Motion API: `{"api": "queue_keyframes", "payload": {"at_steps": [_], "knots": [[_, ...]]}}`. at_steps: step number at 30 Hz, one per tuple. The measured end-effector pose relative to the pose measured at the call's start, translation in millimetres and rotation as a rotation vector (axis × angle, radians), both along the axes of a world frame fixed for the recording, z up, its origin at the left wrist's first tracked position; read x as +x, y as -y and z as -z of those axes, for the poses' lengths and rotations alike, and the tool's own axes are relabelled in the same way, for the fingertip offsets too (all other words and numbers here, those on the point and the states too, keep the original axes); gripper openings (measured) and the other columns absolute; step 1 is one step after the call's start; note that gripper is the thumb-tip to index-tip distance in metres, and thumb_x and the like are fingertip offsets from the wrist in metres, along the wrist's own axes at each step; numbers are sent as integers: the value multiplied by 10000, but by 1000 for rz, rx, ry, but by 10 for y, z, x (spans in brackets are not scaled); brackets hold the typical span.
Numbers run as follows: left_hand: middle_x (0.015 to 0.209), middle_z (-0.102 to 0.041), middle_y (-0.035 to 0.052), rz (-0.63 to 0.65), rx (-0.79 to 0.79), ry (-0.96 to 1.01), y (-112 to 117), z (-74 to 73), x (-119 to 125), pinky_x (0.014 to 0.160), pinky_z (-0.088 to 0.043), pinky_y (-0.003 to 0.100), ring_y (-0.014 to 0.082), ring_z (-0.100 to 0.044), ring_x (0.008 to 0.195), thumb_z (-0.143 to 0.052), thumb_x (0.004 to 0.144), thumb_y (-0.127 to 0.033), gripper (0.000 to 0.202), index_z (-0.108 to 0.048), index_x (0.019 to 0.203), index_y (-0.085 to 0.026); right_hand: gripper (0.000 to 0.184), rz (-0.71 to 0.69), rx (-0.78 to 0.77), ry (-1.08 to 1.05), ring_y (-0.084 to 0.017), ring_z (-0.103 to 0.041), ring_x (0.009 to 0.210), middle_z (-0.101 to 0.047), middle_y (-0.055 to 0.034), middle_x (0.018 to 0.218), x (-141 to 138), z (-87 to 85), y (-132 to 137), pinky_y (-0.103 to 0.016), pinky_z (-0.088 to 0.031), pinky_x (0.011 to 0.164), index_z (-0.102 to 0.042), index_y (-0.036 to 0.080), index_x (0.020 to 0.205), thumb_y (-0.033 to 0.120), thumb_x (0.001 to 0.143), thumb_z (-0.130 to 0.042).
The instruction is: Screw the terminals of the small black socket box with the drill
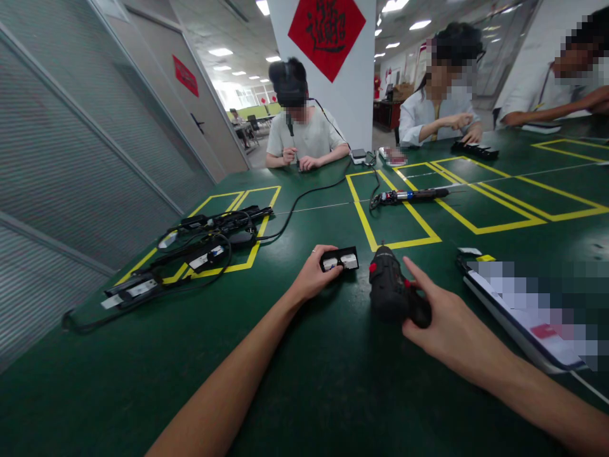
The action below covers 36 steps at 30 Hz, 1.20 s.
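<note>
My left hand [317, 274] is closed round the left end of a small black rectangular tray-like part [351, 259], with the thumb over its near edge. White pieces show inside the part. To its right is a black cordless drill [387, 285] with red accents, its chuck pointing away from me and its handle to the right. My right hand [435, 311] is at the handle, thumb on the near side, index finger stretched out on the far side. The handle hides its other fingers.
Black cabled assemblies [209, 244] lie on the green table [304, 393] at the left. A slim electric screwdriver [413, 195] lies ahead, among yellow tape outlines. A partly blurred tray-like item [518, 317] is at the right. One person [304, 127] sits opposite; two others sit at the far right.
</note>
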<state>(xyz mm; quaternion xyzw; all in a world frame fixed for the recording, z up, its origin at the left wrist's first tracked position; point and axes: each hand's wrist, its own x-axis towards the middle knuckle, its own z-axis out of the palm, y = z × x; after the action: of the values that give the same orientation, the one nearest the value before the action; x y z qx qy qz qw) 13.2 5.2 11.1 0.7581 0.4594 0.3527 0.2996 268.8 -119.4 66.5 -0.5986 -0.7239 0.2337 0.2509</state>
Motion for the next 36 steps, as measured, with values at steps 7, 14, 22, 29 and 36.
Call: {"api": "queue_keyframes", "payload": {"at_steps": [7,14,22,29,36], "knots": [[1125,-555,76,9,-45,24,-22,5,-14,911,-443,390,245,-546,1049,-626,769,-288,424,-528,1170,-194,262,-5,-63,-597,-230,-648,782,-672,-55,822,117,-206,-52,-411,-511,746,-633,310,1064,299,818,-543],[1153,-559,81,21,-65,63,-50,5,-26,902,-451,384,247,-549,1059,-637,762,-270,437,-538,1182,-204,299,9,-293,-803,-226,-619,610,-647,-128,651,238,36,-5,-451,-406,604,-704,314,981,491,828,-517],[1134,-582,85,19,-80,70,-68,13,-32,903,-451,404,245,-561,1045,-631,764,-269,428,-539,1176,-202,358,83,-390,-843,-247,-636,579,-670,-157,634,190,19,-4,-487,-389,611,-703,345,942,600,753,-536],[1127,-597,83,35,-100,94,-95,26,-76,908,-453,410,240,-577,1013,-643,766,-297,440,-541,1185,-209,216,17,-371,-576,-207,-643,715,-668,-123,724,373,156,83,-477,-392,754,-702,383,922,466,847,-517],[1210,-569,97,53,-77,106,-135,39,-114,973,-418,416,254,-541,1113,-650,766,-283,456,-530,1200,-205,252,30,-400,-596,-204,-626,605,-640,-127,624,370,165,33,-471,-411,692,-697,374,935,480,846,-485]]}}
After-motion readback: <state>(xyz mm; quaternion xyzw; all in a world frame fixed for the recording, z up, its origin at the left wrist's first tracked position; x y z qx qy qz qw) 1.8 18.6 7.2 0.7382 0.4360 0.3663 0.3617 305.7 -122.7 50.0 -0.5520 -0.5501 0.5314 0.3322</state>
